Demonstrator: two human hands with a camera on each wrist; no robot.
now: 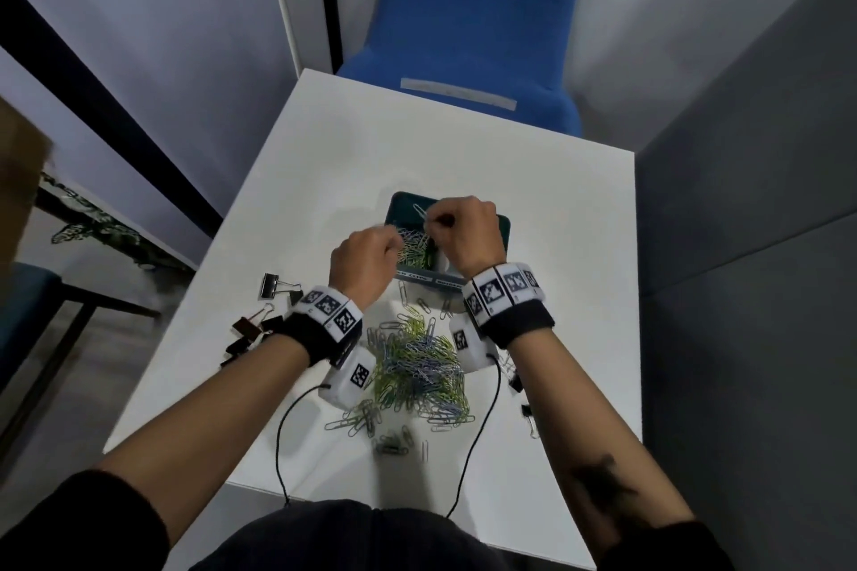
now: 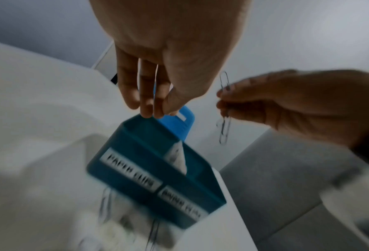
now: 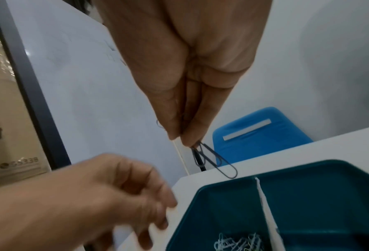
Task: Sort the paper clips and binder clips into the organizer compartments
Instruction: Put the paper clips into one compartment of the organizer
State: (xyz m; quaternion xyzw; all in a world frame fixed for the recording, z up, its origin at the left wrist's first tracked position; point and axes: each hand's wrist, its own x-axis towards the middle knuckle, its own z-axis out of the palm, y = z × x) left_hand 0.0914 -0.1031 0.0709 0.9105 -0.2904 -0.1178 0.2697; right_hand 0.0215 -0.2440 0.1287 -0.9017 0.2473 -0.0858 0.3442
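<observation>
Far half of the table lies open — both hands crowd over the organizer, paper-clip heap just behind.

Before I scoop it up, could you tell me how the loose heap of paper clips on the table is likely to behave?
The heap of paper clips will probably come up in tangled clumps: the right hand pinches clips that dangle linked together. Thin wire probably makes them light, so a push likely scatters them across the smooth white table.

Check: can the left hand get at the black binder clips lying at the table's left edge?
Probably yes. The left hand holds nothing, and the black binder clips lie uncovered on the white table just beside its wrist.
</observation>
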